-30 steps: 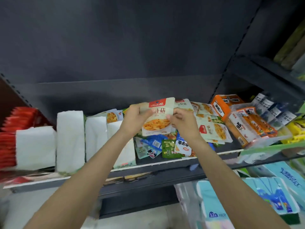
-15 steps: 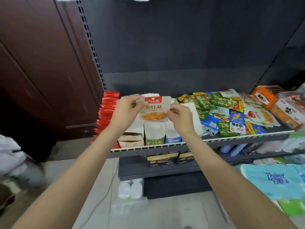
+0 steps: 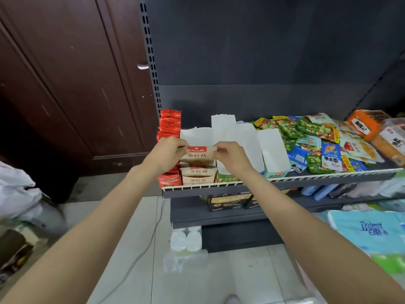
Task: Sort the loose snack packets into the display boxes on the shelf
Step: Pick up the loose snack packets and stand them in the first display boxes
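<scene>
Pinched at both top corners — left hand (image 3: 167, 151), right hand (image 3: 231, 155) — to keep the packet (image 3: 197, 155) upright. Held over its matching box (image 3: 198, 175) near the shelf's (image 3: 328, 174) front-left corner — ready to slot in.

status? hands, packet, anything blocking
Left hand and right hand pinch packet top corners. Packet going into beige display box. Nothing blocking.
</scene>
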Tool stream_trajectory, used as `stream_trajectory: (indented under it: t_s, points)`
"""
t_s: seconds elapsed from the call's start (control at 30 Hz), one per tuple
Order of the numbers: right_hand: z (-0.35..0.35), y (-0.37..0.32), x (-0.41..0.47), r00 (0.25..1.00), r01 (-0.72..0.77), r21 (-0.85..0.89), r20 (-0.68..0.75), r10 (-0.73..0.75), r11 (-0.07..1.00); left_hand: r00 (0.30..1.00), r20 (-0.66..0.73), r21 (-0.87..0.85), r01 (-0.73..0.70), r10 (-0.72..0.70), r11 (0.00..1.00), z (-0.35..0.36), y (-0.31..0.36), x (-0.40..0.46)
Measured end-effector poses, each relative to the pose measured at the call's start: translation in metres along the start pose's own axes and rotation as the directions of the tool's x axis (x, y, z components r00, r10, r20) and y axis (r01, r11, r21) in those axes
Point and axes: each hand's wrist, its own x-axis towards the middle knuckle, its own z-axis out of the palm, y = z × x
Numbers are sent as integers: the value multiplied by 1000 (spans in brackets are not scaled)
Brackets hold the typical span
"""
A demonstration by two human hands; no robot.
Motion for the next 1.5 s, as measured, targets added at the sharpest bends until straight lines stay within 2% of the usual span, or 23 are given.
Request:
stream_trajectory:
  t_s: [0.1, 0.17, 0.23, 0.33, 0.5, 0.63, 0.77, 0.87, 0.97, 1.03, 1.13, 1.3, 1.4, 1.5]
  points:
    - [-2, -2, 1, 995, 32, -122, 96, -20, 992, 995, 104, 46, 1, -6, 999, 6, -1, 6]
    - [-3, 0, 3, 974, 1, -185, 222, 41, 983, 984, 180, 76, 1, -14, 997, 11, -2, 8]
    - [-3, 4, 5, 956, -37, -204, 277, 94, 978, 972, 234, 79, 8, -27, 997, 16, -3, 7]
    - [-3, 10, 6, 947, -80, -175, 292, 130, 981, 972, 227, 42, 56, -64, 998, 22, -6, 5]
    - [-6, 11, 2, 870, -161, -138, 448, 206, 977, 984, 145, -50, 111, -103, 993, 24, -3, 2]
    - [-20, 18, 2, 937, -167, -1, 310, 159, 986, 998, 25, -117, 62, -59, 991, 26, 14, 5]
    - [-58, 44, -5, 996, -90, 164, 4, 90, 982, 997, -77, -159, -22, 10, 987, 43, 58, 23]
    - [-100, 77, -13, 969, -64, 179, -223, 104, 982, 979, -198, -100, -73, 52, 992, 70, 100, 50]
    - [-148, 125, -21, 938, -164, 103, -292, 187, 981, 969, -242, -126, -89, 56, 988, 103, 148, 83]
    - [-184, 165, -23, 918, -242, 49, -313, 245, 969, 973, -215, -132, -110, 80, 985, 132, 183, 109]
    - [-234, 231, -19, 871, -383, -13, -339, 356, 924, 988, -105, -87, -123, 113, 989, 185, 231, 154]
    - [-308, 346, 4, 830, -541, -132, -246, 501, 831, 988, 132, 35, -87, 81, 996, 275, 301, 232]
    - [-339, 406, 24, 814, -579, -170, -176, 553, 798, 970, 240, 133, -71, 37, 989, 321, 326, 272]
    - [-356, 441, 46, 829, -559, -266, -156, 537, 785, 954, 297, 240, -29, -45, 970, 352, 328, 299]
